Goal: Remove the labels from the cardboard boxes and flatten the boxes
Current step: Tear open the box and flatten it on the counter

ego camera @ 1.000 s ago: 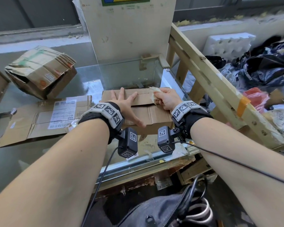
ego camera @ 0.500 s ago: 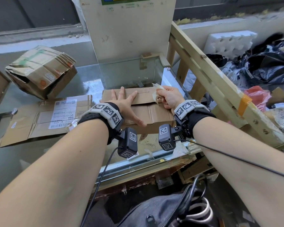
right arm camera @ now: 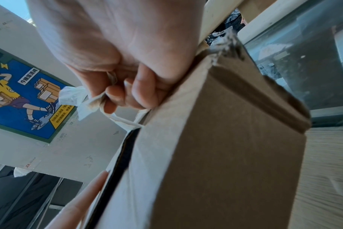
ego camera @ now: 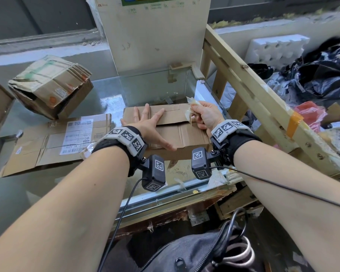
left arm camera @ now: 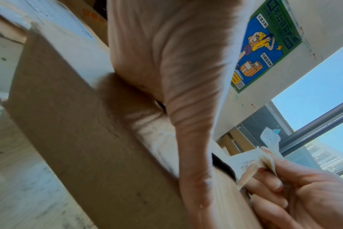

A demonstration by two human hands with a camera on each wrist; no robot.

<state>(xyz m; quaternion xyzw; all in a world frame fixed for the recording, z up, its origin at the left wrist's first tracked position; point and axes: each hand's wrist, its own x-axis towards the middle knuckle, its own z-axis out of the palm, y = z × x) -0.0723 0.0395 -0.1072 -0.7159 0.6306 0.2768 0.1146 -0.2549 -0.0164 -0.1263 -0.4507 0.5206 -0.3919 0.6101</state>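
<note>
On the glass tabletop (ego camera: pixel 98 99) lies a plain brown cardboard box (ego camera: pixel 182 132); the left hand (ego camera: pixel 149 124) presses it down, fingers spread flat, while the right hand (ego camera: pixel 205 114) fingers pinch a crumpled translucent tape strip (ego camera: pixel 192 104) at its far right corner

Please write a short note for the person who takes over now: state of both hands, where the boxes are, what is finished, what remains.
Left hand: flat, fingers spread, pressing the small cardboard box on the glass table.
Right hand: pinches a half-peeled strip of tape at the box's right end.
Done: one flattened box lies to the left, its shipping label still on.
Left: finish peeling, flatten this box, remove that label, handle the crushed box behind.
</note>
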